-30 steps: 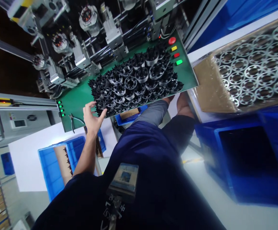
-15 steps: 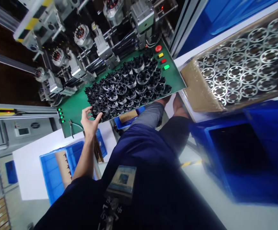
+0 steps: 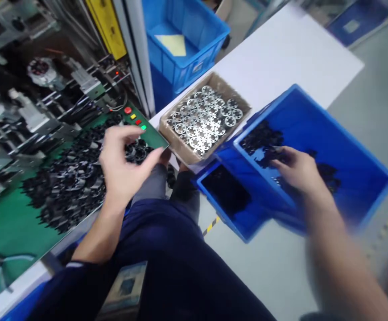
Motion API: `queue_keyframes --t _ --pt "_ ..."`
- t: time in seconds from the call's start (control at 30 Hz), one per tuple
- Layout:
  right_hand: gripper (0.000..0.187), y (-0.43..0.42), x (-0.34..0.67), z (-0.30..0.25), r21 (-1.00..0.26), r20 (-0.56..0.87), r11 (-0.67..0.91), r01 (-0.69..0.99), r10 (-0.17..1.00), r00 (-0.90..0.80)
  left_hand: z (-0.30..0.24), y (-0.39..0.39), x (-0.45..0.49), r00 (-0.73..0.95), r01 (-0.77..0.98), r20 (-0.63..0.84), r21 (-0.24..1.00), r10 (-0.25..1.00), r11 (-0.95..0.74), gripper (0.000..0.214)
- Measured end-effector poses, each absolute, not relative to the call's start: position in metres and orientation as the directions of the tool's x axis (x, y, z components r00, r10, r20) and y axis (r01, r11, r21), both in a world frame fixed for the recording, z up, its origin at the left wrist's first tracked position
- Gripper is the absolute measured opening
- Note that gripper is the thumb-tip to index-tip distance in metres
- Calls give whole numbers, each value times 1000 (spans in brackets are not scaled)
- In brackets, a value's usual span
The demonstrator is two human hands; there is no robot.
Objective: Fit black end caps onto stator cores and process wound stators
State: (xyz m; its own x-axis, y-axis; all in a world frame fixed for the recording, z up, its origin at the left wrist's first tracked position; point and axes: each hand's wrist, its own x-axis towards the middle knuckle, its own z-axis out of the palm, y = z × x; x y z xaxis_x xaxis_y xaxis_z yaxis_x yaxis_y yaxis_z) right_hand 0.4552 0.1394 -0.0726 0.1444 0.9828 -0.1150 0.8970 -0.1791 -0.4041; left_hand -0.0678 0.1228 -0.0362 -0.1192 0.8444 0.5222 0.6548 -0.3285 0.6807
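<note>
Right hand (image 3: pixel 297 171) — now in blue bin (image 3: pixel 344 131)

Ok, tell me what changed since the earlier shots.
The view swung right, showing a blue crate, the right hand reaching into it over black parts. The left hand stays open, now above the pile on the green panel. The cardboard box of metal rings still sits beside the panel.

Crate (image 3: pixel 348 133) blue w/ black parts (image 3: pixel 261 142); panel (image 3: pixel 10 232) green; floor tape (image 3: pixel 210 225) yellow-black stripes.
</note>
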Motion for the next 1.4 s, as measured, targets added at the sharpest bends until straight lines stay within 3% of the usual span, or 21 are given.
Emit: queue_keyframes --t 0.1,0.2,0.23,0.33,0.43,0.63,0.8,0.87,0.97,1.03,1.1,1.23,1.27,1.37,1.4 --pt "17 140 452 -70 -451 -176 -215 866 973 150 -46 229 20 365 531 367 673 856 -515 44" --pt "14 139 449 -65 -497 -208 -242 833 966 156 -71 314 97 596 646 39 570 802 -507 70" --pt "14 139 447 -63 -508 -210 -247 825 965 160 -80 334 119 623 692 -80 520 778 -500 80" --pt "14 138 444 -59 -519 -195 -249 818 966 170 -101 374 169 634 739 -235 465 737 -488 95" --pt "20 139 440 -55 -513 -193 -233 826 969 153 -114 395 198 617 765 -307 450 725 -461 90" --pt "31 141 435 -48 -492 -189 -195 849 975 115 -119 417 205 621 734 -329 563 711 -380 50" --pt "26 143 433 -53 -520 -135 -175 836 983 122 -109 397 172 604 561 -236 804 761 -196 80" --pt "29 143 433 -54 -555 -88 -154 817 988 127 -104 374 154 575 452 -202 886 793 -102 76" --pt "35 145 435 -49 -619 40 -75 782 991 127 -94 324 119 520 316 -185 949 834 13 53" --pt "36 144 434 -41 -656 176 16 754 975 132 -87 281 91 477 211 -188 973 859 96 65" --pt "39 138 423 -31 -682 308 106 724 939 153 -78 233 62 421 -9 -207 973 883 232 80" --pt "39 103 343 -11 -740 417 217 636 891 181 -50 143 13 404 -455 -209 798 891 394 79" --pt "40 90 313 -6 -764 468 291 575 865 184 -40 124 4 410 -504 -185 770 893 391 79" --pt "72 50 222 15 -773 531 490 403 847 -13 -9 79 -14 365 -552 -133 767 922 329 67" --pt "66 40 198 23 -755 548 531 384 833 -75 0 67 -17 333 -530 -118 797 935 289 63"
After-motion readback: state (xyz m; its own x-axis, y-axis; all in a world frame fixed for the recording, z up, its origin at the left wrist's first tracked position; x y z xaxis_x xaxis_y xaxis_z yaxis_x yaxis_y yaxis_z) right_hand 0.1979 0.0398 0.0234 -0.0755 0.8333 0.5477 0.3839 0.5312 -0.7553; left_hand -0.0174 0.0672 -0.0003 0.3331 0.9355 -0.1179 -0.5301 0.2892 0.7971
